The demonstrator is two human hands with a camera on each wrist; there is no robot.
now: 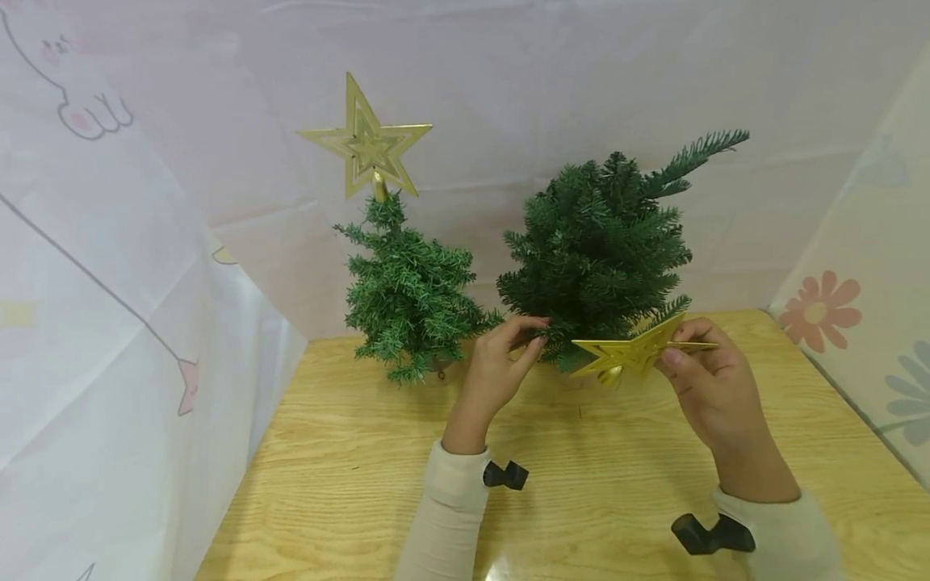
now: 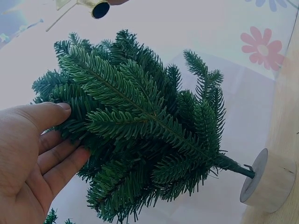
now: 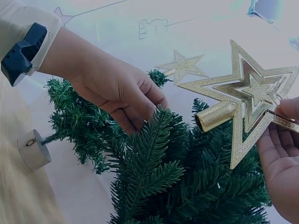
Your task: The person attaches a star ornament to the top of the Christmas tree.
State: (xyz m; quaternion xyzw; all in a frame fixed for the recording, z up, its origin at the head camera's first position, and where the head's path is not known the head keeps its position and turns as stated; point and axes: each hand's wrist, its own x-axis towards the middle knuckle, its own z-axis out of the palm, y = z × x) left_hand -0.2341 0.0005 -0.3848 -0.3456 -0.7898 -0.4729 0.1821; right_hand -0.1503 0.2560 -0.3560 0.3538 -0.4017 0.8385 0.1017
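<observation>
My left hand (image 1: 496, 365) holds the needled tip of the larger, dark green Christmas tree (image 1: 592, 242) at its left side. In the left wrist view the thumb lies over the needles and the fingers reach beneath them. My right hand (image 1: 715, 387) pinches a gold star tree topper (image 3: 254, 95) by one of its points, in front of that tree. The topper's hollow socket (image 3: 216, 115) faces the foliage in the right wrist view. To the left stands a smaller Christmas tree (image 1: 414, 290) with another gold star (image 1: 370, 145) upright on its top.
Both trees stand on a wooden table (image 1: 349, 500) near its back edge. The larger one has a round pale wood base (image 2: 271, 182); the smaller one has a similar base (image 3: 35, 149). Printed cloth (image 1: 465, 81) hangs behind and at both sides.
</observation>
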